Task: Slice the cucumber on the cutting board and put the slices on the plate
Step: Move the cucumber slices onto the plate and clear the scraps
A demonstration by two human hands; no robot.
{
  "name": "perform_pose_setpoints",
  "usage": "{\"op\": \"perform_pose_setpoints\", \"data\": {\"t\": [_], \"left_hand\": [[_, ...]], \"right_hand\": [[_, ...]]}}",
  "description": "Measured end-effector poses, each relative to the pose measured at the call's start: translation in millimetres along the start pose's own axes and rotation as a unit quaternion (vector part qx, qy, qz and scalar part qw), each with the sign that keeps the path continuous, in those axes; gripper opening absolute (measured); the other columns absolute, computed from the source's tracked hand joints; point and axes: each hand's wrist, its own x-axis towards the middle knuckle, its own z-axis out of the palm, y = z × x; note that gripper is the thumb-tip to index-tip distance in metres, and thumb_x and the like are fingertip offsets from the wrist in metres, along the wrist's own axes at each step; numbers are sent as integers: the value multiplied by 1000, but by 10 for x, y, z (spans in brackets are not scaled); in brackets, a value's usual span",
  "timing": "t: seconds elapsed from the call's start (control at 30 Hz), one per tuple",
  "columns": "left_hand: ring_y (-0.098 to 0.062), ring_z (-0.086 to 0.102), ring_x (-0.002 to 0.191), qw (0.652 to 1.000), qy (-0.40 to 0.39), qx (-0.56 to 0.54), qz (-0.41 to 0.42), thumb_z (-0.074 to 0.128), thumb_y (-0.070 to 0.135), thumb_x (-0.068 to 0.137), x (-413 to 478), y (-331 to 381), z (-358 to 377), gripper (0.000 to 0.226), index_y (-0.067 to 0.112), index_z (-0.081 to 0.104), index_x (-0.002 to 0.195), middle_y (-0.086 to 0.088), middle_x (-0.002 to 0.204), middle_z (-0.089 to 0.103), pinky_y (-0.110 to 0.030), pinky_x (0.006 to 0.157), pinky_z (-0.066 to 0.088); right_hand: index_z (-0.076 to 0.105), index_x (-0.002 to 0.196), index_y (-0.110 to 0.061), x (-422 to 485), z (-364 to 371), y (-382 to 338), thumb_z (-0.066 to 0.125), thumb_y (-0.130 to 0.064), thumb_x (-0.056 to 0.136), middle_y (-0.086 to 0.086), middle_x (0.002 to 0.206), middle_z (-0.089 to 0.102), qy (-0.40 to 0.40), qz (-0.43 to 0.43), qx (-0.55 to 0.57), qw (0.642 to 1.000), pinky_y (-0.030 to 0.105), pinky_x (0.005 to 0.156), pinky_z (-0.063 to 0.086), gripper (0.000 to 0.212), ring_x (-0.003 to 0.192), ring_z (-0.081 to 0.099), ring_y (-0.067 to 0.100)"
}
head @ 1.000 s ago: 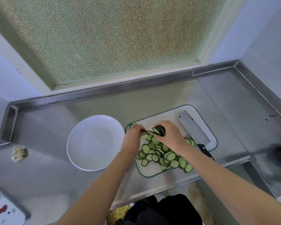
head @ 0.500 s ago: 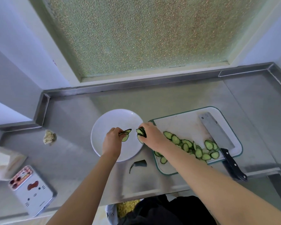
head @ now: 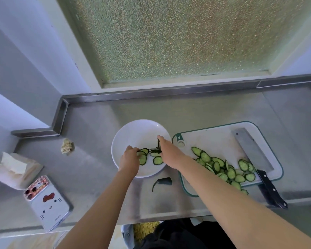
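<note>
The white plate (head: pixel 133 133) sits on the steel counter, left of the white cutting board (head: pixel 214 139). Both my hands are over the plate. My left hand (head: pixel 129 159) has curled fingers pinching cucumber slices at the plate's near left. My right hand (head: pixel 169 153) holds a small dark-edged stack of slices against the plate's right side. A few slices (head: pixel 157 159) lie flat on the plate between my hands. Several more cucumber slices (head: pixel 223 168) are heaped along the near side of the board. The cleaver (head: pixel 250 150) lies on the board's right side, its black handle overhanging the edge.
A dark cucumber end (head: pixel 162 181) lies on the counter below the plate. On the left are a crumpled scrap (head: pixel 67 145), a tissue pack (head: pixel 13 168) and a phone in a cartoon case (head: pixel 47 202). A raised steel rim runs along the back under the frosted window.
Both hands carried slices from the cutting board left to the plate and lowered onto it. A few slices now lie on the plate. The view shifted left.
</note>
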Motion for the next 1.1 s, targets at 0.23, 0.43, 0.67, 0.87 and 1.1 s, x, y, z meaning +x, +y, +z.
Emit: {"op": "perform_pose_setpoints", "data": {"t": [0.23, 0.43, 0.67, 0.87, 1.1], "left_hand": [[-25, 37, 117, 996, 2, 84, 6, 40, 1, 86, 7, 22, -10, 52, 16, 37, 136, -6, 131, 40, -35, 94, 30], [-25, 18, 135, 988, 82, 87, 100, 42, 0, 86, -67, 331, -86, 59, 19, 26, 140, -6, 148, 24, -44, 111, 11], [-31, 31, 131, 953, 73, 61, 288, 53, 5, 86, -263, 883, 229, 46, 14, 44, 131, -12, 139, 41, -50, 110, 23], [-25, 28, 127, 951, -98, 122, 267, 57, 44, 83, -410, 1121, 627, 71, 17, 24, 139, -6, 140, 32, -37, 104, 25], [-29, 35, 115, 943, -107, 179, 259, 57, 32, 83, -467, 1263, 821, 62, 12, 27, 133, -12, 128, 38, -38, 96, 33]], "right_hand": [[16, 150, -12, 13, -165, 44, 35, -2, 98, 6, 158, 13, -31, -40, 13, 999, 32, 118, 13, 56, 146, 12, 22], [25, 147, -14, -236, -427, 156, 38, -8, 99, 3, 152, 29, 94, -85, 98, 987, 24, 113, 19, 50, 141, 25, 16], [38, 137, -5, -815, -642, 1087, 54, -18, 93, 12, 138, 42, 275, 51, 42, 959, 25, 104, 29, 48, 129, 39, 26], [10, 149, -15, -1092, -455, 1547, 71, -54, 73, 9, 153, 19, 6, 192, 26, 981, 40, 111, 28, 105, 140, 23, 28], [15, 148, -16, -1073, -351, 1666, 76, -47, 70, 9, 144, 28, 3, 158, -56, 986, 40, 105, 35, 104, 133, 30, 29]]}}
